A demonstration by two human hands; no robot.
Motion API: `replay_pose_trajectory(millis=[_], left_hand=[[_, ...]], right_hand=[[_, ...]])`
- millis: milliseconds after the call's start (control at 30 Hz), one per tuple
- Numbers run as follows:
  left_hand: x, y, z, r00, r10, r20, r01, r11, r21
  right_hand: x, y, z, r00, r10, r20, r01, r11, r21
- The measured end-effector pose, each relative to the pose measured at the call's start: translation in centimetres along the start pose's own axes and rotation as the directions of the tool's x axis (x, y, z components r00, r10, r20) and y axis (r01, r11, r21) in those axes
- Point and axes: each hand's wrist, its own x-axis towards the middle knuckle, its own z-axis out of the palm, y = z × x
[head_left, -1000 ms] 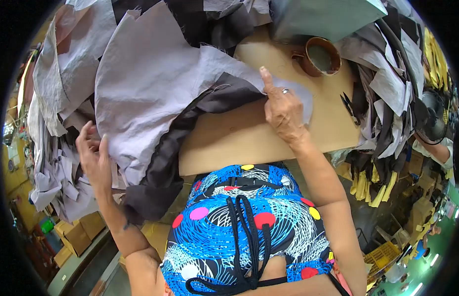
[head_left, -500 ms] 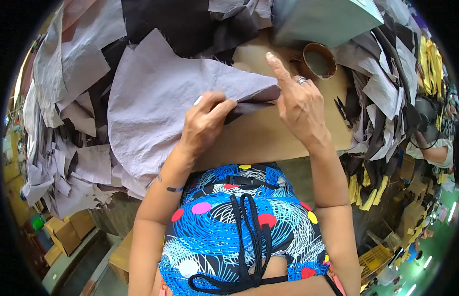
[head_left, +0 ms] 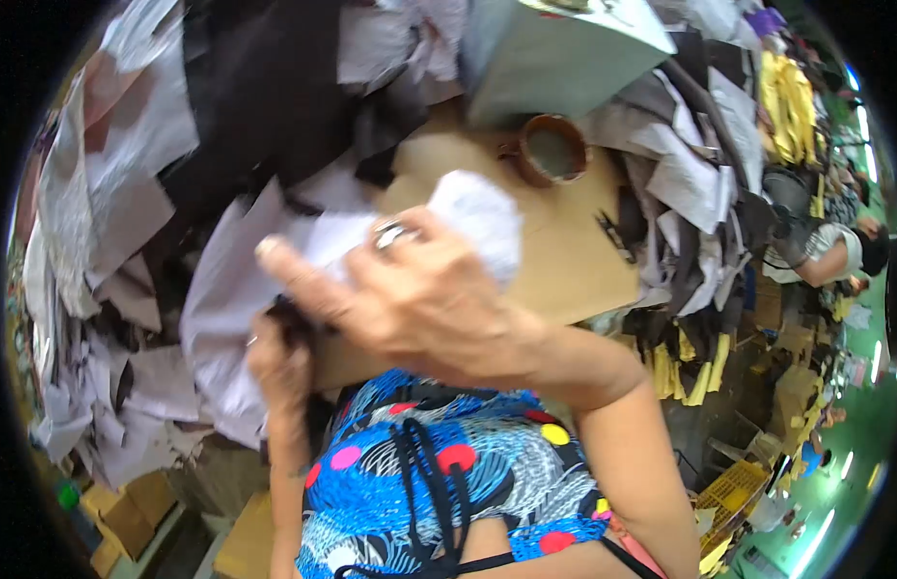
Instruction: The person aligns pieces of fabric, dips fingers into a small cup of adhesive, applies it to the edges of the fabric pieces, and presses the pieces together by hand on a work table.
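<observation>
A large pale lilac-grey piece of fabric (head_left: 226,309) lies over the left part of the table, partly behind my hands. My left hand (head_left: 279,362), with its fingers closed, grips this fabric at a dark folded edge near the table's front. Across the middle reaches my right hand (head_left: 434,289), blurred, its index finger stretched out to the left over the fabric. A ring shows on one of its bent fingers; its thumb is hidden. Beyond that hand, a whitish rounded part of cloth (head_left: 482,227) lies on the brown board (head_left: 574,261).
A brown cup (head_left: 554,150) of greyish stuff stands beside a pale box (head_left: 564,63). Dark snips (head_left: 615,236) lie at the board's right. Grey and black fabric pieces (head_left: 265,87) heap up at left and back, more at right (head_left: 680,164). Another person (head_left: 834,256) is at far right.
My right hand has swung left across the fabric, away from the pointed end. My left hand has moved left and toward me with the fabric. The view has shifted right.
</observation>
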Motion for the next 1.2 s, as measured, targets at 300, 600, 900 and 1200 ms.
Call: replay_pose_trajectory(millis=[300, 600, 900, 1200], left_hand=[[1.8, -3.2, -8.1, 0.939, -0.310, -0.147, 0.263, 0.925, -0.273], [0.6, -5.0, -14.5, 0.907, -0.304, -0.293, 0.400, 0.841, 0.365], [13.6, 6.9, -12.3, 0.762, 0.643, 0.074, -0.530, 0.553, 0.643], [17.5, 4.1, 11.7, 0.310, 0.852, 0.422, -0.947, 0.313, 0.065]], right_hand=[[2.1, -2.4, 0.0, 0.955, 0.002, -0.297, 0.084, 0.958, 0.275], [2.0, -3.2, 3.7, 0.996, -0.064, -0.070, 0.092, 0.818, 0.568], [-3.4, -2.5, 6.3, 0.893, 0.376, 0.247, -0.310, 0.115, 0.944], [-13.7, 1.2, 9.3, 0.471, 0.796, 0.380, -0.665, 0.037, 0.746]])
